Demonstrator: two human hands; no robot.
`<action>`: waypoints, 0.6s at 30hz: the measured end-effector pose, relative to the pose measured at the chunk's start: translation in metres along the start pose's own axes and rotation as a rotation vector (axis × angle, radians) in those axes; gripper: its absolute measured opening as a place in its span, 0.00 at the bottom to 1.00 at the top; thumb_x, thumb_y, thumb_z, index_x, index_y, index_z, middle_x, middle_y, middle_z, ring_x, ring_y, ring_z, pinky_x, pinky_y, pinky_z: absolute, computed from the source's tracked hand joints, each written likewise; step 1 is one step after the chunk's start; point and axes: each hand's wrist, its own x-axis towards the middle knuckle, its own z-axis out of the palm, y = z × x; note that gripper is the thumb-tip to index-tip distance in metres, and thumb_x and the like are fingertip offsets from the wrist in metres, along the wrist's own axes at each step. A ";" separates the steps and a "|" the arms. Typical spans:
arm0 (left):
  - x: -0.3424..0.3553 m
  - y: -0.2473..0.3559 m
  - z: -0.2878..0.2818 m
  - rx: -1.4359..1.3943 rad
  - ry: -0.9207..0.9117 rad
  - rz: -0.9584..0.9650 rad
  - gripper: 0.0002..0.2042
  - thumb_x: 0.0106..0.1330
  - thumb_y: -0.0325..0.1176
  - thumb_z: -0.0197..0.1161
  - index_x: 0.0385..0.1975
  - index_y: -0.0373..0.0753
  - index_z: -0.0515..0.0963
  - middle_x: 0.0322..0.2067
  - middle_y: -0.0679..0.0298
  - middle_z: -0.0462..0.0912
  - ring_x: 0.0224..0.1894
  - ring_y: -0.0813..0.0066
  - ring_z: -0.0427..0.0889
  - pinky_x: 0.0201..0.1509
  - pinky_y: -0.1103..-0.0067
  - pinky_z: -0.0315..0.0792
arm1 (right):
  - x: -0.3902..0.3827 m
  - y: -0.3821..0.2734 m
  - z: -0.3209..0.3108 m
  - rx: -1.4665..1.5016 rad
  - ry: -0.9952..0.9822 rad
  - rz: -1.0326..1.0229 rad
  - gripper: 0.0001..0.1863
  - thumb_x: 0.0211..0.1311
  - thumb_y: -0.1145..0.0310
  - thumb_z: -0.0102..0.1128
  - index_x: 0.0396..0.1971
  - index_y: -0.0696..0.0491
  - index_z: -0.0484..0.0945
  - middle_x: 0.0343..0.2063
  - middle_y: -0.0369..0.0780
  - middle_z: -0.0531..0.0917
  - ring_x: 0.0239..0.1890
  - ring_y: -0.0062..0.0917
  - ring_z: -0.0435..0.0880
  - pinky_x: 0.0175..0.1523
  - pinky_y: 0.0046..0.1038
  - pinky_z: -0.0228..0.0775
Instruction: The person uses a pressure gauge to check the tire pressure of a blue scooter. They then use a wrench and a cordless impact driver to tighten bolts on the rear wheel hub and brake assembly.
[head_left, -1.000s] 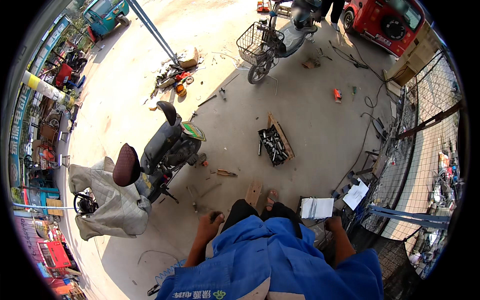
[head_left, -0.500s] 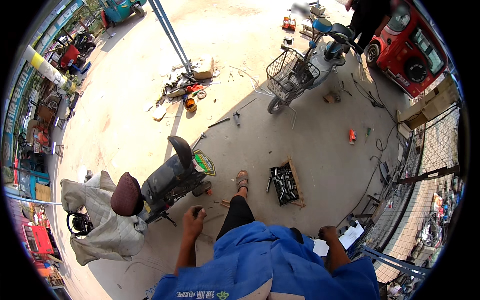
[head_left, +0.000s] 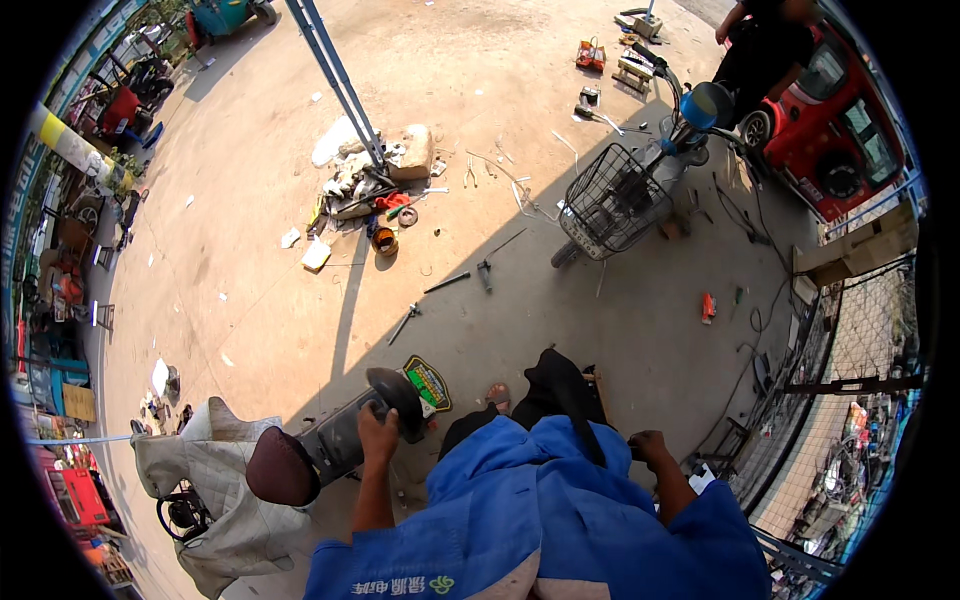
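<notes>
My left hand (head_left: 377, 436) is over the dark rear end of a parked electric scooter (head_left: 335, 437), just below its black backrest (head_left: 396, 400). Its thumb and fingers are a little apart and hold nothing I can see; whether they touch the scooter I cannot tell. A maroon seat (head_left: 283, 466) and a grey quilted cover (head_left: 225, 485) are on the scooter's front part. At my right side hangs my right hand (head_left: 648, 445), its fingers curled in with nothing visible in them. Behind my legs, only the edge of a wooden-sided tool box (head_left: 600, 392) shows.
A scooter with a wire basket (head_left: 615, 200) stands ahead right, near a person in black (head_left: 765, 55) and a red vehicle (head_left: 840, 130). Loose tools, including a hammer-like tool (head_left: 485, 275), lie on the ground. A blue post (head_left: 335, 75) rises from a rubble pile. Wire fencing (head_left: 860, 330) runs along the right.
I have moved closer to the covered scooter, and my left hand has come over its rear end. My legs now hide most of the tool box. The person in black shows more fully.
</notes>
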 end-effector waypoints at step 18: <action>0.169 0.123 0.033 0.160 -0.118 -0.354 0.26 0.59 0.37 0.66 0.51 0.23 0.71 0.49 0.39 0.75 0.49 0.49 0.80 0.54 0.66 0.72 | 0.379 0.009 -0.204 1.022 -0.093 0.757 0.10 0.57 0.72 0.62 0.31 0.66 0.79 0.24 0.46 0.81 0.22 0.28 0.82 0.24 0.29 0.74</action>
